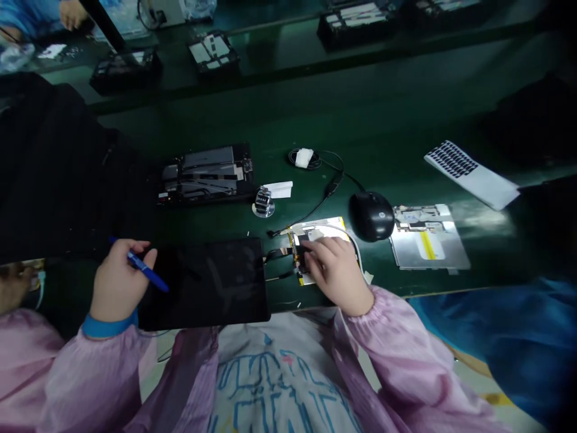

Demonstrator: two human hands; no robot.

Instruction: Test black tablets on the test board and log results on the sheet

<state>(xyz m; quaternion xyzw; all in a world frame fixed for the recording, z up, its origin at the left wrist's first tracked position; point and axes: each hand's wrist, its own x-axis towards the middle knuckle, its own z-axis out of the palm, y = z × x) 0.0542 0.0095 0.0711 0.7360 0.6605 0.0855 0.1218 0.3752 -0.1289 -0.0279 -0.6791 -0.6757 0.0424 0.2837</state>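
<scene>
The black display panel (202,282) lies flat on the desk (270,132) beside the circuit assembly (294,243) — presumably so short cables (278,254) reach; left hand (118,282) grips a blue pen (152,275); right hand (337,270) touches the assembly, its grip indeterminable.

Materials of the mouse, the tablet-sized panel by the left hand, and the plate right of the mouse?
Mouse: likely glossy black plastic, going by its highlights.
Panel: probably glass-faced; dark, smooth, with smudgy reflections.
Plate: looks like bare sheet metal, silvery with a dull sheen; alloy can't be told.
</scene>
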